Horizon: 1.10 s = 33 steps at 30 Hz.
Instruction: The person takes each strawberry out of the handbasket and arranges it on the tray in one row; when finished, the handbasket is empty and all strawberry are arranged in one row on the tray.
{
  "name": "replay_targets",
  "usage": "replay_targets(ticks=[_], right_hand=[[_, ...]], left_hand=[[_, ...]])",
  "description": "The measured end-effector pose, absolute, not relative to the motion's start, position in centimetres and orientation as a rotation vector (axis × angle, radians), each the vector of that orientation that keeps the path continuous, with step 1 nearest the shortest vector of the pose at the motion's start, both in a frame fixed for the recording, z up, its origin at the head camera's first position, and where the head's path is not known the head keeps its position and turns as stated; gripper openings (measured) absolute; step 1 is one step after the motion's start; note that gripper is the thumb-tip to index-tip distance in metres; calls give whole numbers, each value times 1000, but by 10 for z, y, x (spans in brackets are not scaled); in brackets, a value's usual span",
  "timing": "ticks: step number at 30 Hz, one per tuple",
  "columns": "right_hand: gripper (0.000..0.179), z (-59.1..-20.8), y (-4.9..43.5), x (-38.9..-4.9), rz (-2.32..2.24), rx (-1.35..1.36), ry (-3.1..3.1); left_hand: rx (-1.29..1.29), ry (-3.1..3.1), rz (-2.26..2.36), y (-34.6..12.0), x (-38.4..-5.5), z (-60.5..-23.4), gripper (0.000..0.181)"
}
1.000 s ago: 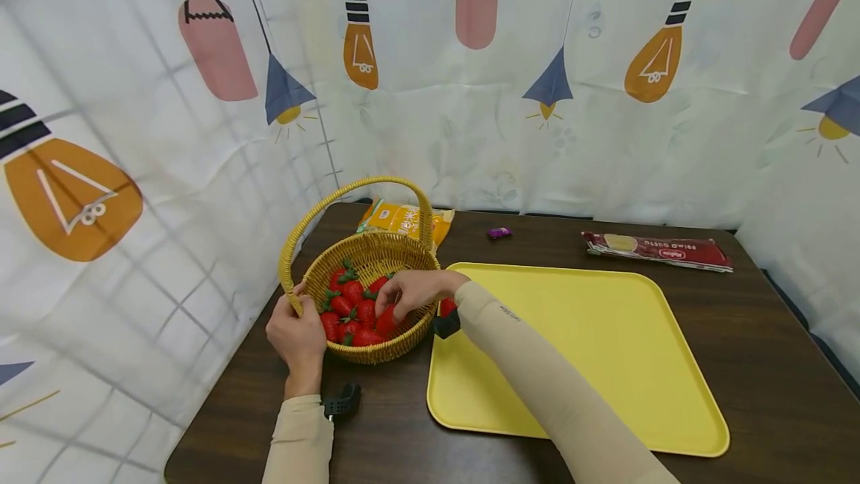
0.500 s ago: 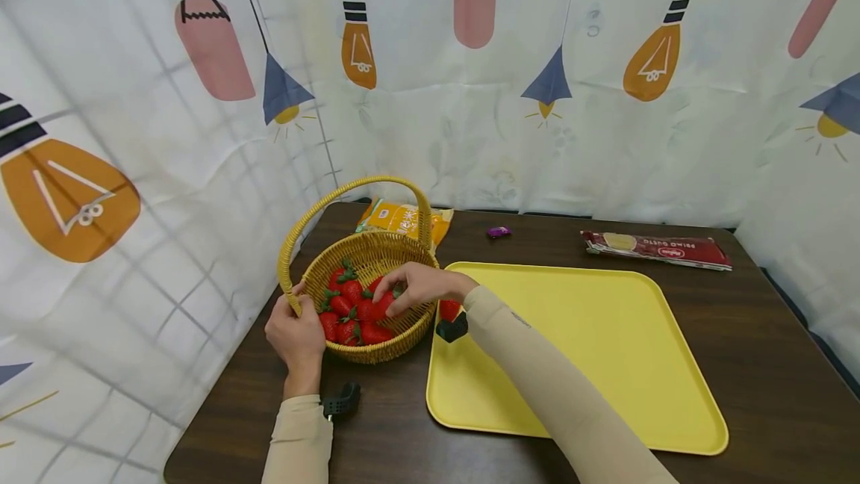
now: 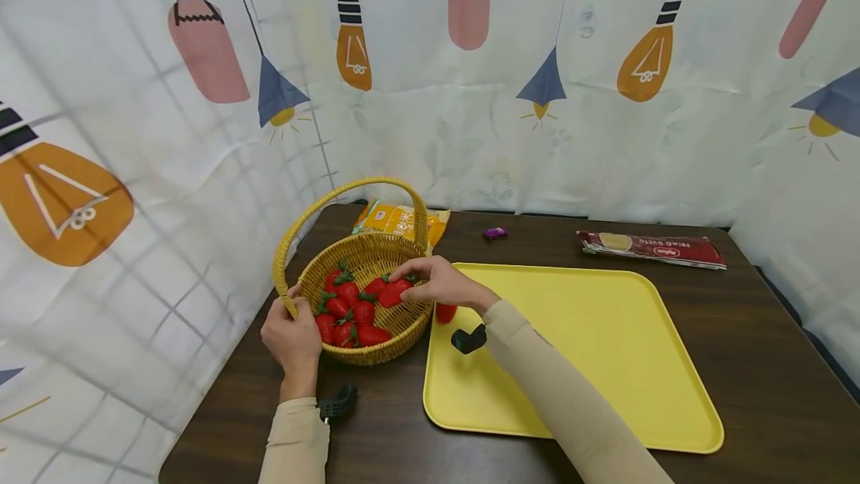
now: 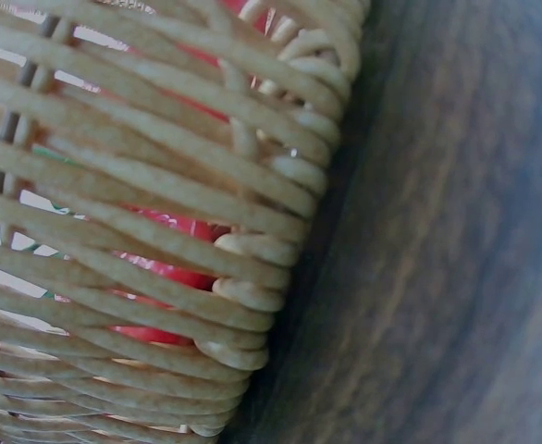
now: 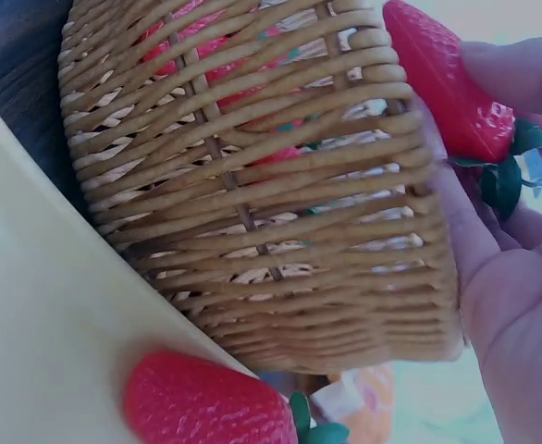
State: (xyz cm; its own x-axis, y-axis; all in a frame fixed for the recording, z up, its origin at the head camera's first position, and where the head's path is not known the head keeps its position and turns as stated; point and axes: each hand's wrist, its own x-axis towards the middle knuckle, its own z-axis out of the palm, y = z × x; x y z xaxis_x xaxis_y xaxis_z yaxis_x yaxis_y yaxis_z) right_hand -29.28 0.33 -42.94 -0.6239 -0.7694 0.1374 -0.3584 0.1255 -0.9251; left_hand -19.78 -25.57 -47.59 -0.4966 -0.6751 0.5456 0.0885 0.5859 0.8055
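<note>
A yellow wicker basket (image 3: 376, 353) with a tall arched handle holds several red strawberries (image 3: 346, 293). At its left side my left hand (image 3: 293, 338) grips the foot of the handle and the rim. Over the basket's right rim, my right hand (image 3: 446, 282) pinches one strawberry (image 5: 451, 83) between thumb and fingers, its green leaves toward the palm. Another strawberry (image 5: 206, 402) lies on the yellow tray (image 3: 571, 364) close beside the basket, partly hidden in the head view by the right hand. The left wrist view shows only the woven wall (image 4: 151, 185) and dark tabletop.
Behind the basket lies an orange snack packet (image 3: 396, 220). A small purple wrapped sweet (image 3: 495, 233) and a dark red packet (image 3: 652, 247) lie along the back of the brown table (image 3: 383, 432). A printed curtain (image 3: 430, 133) hangs behind.
My right hand has lifted the strawberry from among the others and moved it up and right toward the basket's rim. The left hand keeps its grip on the basket.
</note>
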Motion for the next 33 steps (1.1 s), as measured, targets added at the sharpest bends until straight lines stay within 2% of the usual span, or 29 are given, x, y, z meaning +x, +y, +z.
replay_targets(ticks=[11, 18, 27, 33], right_hand=[[27, -433, 32, -283, -1747, -963, 1992], [20, -424, 55, -269, -1836, -871, 2080], [30, -463, 84, -283, -1771, -775, 2248], [26, -471, 101, -284, -1779, -688, 2337]], left_hand=[[462, -1865, -1006, -255, -199, -474, 25], [459, -1873, -1007, -255, -198, -475, 26], [453, -1877, -1009, -255, -198, -476, 26], [460, -1868, -1014, -255, -198, -475, 25]])
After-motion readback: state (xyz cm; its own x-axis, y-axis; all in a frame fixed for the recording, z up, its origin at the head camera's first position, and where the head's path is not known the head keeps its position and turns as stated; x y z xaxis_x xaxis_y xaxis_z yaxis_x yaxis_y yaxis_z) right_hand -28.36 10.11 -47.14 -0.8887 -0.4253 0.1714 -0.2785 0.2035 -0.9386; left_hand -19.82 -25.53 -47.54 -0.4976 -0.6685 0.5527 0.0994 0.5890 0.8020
